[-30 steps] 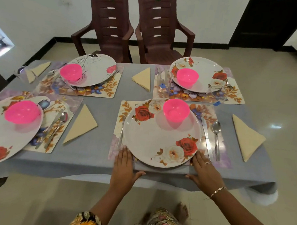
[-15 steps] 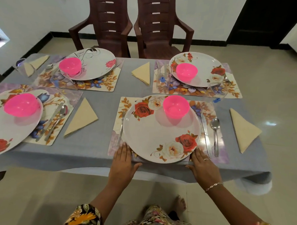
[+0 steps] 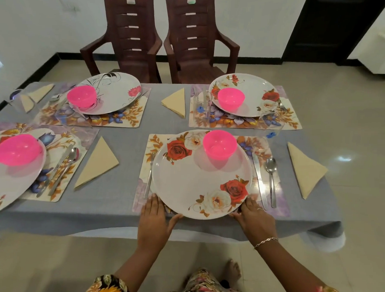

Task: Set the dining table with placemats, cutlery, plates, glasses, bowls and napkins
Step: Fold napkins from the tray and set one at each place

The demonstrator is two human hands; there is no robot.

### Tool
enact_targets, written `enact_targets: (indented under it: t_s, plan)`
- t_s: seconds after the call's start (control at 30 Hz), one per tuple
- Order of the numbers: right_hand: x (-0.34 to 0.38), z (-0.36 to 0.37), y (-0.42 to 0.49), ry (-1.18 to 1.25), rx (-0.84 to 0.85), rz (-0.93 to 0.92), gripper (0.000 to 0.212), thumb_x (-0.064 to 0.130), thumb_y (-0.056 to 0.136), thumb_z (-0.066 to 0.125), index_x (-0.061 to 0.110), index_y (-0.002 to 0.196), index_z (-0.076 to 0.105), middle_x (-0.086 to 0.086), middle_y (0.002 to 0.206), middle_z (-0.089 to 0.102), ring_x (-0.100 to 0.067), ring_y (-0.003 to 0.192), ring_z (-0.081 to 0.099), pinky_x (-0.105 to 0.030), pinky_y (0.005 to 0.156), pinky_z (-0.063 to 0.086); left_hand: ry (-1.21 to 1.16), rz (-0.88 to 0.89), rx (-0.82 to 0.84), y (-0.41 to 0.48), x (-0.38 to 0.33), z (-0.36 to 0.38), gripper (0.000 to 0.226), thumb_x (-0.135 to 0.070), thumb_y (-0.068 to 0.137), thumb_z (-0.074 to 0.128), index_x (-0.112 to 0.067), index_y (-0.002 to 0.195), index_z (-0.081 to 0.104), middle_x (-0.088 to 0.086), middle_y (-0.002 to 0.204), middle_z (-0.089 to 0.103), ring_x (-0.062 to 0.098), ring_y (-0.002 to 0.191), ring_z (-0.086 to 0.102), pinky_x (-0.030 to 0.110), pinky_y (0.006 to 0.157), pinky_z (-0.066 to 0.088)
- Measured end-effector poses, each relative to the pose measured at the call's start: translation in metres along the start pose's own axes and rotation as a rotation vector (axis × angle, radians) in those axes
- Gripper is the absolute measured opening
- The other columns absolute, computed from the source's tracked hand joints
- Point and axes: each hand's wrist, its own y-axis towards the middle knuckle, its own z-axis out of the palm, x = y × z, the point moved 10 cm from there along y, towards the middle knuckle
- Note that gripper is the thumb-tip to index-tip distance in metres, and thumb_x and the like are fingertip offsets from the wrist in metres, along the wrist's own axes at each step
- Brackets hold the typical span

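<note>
The nearest place setting has a rose-patterned plate [image 3: 192, 185] on a floral placemat [image 3: 281, 211], with a pink bowl [image 3: 219, 144] standing on the plate's far side. A fork [image 3: 149, 177] lies to the left of the plate, and a knife [image 3: 259, 178] and spoon [image 3: 271, 177] to its right. A folded cream napkin [image 3: 304, 169] lies beyond the mat, and a clear glass [image 3: 269, 126] stands at the mat's far right corner. My left hand [image 3: 155, 216] and right hand [image 3: 255, 218] rest palm down on the mat's near edge, either side of the plate's near rim, touching it.
Three more settings with plates, pink bowls, cutlery and napkins fill the grey tablecloth [image 3: 110, 208]: far right [image 3: 254, 91], far left [image 3: 115, 93] and left [image 3: 11, 183]. Two brown chairs [image 3: 130, 34] [image 3: 191, 36] stand behind the table. The table edge is just under my wrists.
The view has shifted slightly. My hands stay at the near rim of the plate, with the left thumb now closer to the plate's edge.
</note>
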Motion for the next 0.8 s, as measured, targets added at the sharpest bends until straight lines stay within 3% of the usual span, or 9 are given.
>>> enact_targets:
  t_s: [0.07,0.17,0.23,0.33,0.4,0.53,0.63,0.8]
  plan:
    - [0.0,-0.002,0.0,0.012,0.002,0.022,0.085,0.062,0.09,0.007,0.009,0.095,0.073,-0.011,0.099,0.072,-0.023,0.079,0.072,-0.028,0.05,0.055,-0.003,-0.002,-0.002,0.0,0.0,0.0,0.095,-0.072,0.088,0.014,0.005,0.118,0.062,0.022,0.121,0.062,0.037,0.114,0.059,0.047,0.095,0.041]
    - [0.0,-0.004,0.001,0.031,0.011,0.032,0.069,0.06,0.079,0.028,0.01,0.092,0.074,-0.011,0.098,0.072,-0.023,0.079,0.072,-0.028,0.05,0.055,-0.014,0.002,-0.019,0.0,-0.001,-0.001,0.095,-0.071,0.088,0.015,0.006,0.12,0.06,0.023,0.122,0.061,0.038,0.115,0.058,0.046,0.095,0.039]
    - [-0.001,-0.004,0.0,0.025,0.019,0.028,0.068,0.059,0.08,0.028,0.011,0.093,0.074,-0.01,0.099,0.072,-0.022,0.079,0.072,-0.028,0.049,0.055,-0.018,0.004,-0.044,0.0,-0.002,-0.002,0.095,-0.071,0.088,0.015,0.007,0.12,0.059,0.024,0.123,0.06,0.039,0.115,0.057,0.048,0.095,0.04]
    - [0.0,-0.003,0.0,0.014,0.005,0.0,0.083,0.06,0.091,0.007,0.011,0.093,0.074,-0.009,0.098,0.073,-0.021,0.078,0.072,-0.027,0.049,0.055,-0.026,-0.006,-0.066,-0.001,-0.003,-0.002,0.096,-0.071,0.088,0.015,0.007,0.122,0.058,0.024,0.125,0.058,0.04,0.117,0.055,0.048,0.096,0.039]
    - [0.001,-0.002,0.0,0.003,-0.002,-0.025,0.085,0.058,0.093,0.004,0.01,0.095,0.074,-0.01,0.1,0.072,-0.022,0.081,0.072,-0.027,0.051,0.056,-0.029,-0.022,-0.072,-0.001,-0.003,0.0,0.096,-0.072,0.088,0.014,0.008,0.122,0.058,0.024,0.125,0.058,0.04,0.117,0.055,0.048,0.096,0.038]
    - [0.001,0.001,-0.001,-0.046,0.008,-0.097,0.068,0.053,0.087,0.027,0.004,0.095,0.073,-0.014,0.098,0.072,-0.024,0.084,0.071,-0.029,0.057,0.057,-0.021,-0.046,-0.089,0.0,-0.003,0.001,0.098,-0.073,0.088,0.013,0.008,0.122,0.057,0.024,0.126,0.058,0.04,0.119,0.054,0.049,0.096,0.037]
    - [0.003,-0.007,-0.004,-0.08,-0.076,-0.216,0.074,0.048,0.096,0.015,0.003,0.095,0.073,-0.014,0.097,0.072,-0.022,0.085,0.071,-0.028,0.063,0.057,-0.014,-0.045,-0.102,-0.002,-0.005,0.003,0.103,-0.077,0.084,0.013,0.008,0.123,0.056,0.025,0.127,0.056,0.041,0.119,0.052,0.05,0.097,0.036]
    - [0.001,-0.014,-0.006,-0.081,-0.198,-0.318,0.05,0.036,0.082,0.038,0.003,0.093,0.074,-0.015,0.096,0.072,-0.023,0.083,0.071,-0.029,0.062,0.057,0.049,-0.031,-0.054,-0.001,-0.008,0.004,0.099,-0.072,0.088,0.01,0.008,0.119,0.059,0.025,0.121,0.06,0.041,0.111,0.059,0.046,0.09,0.041]
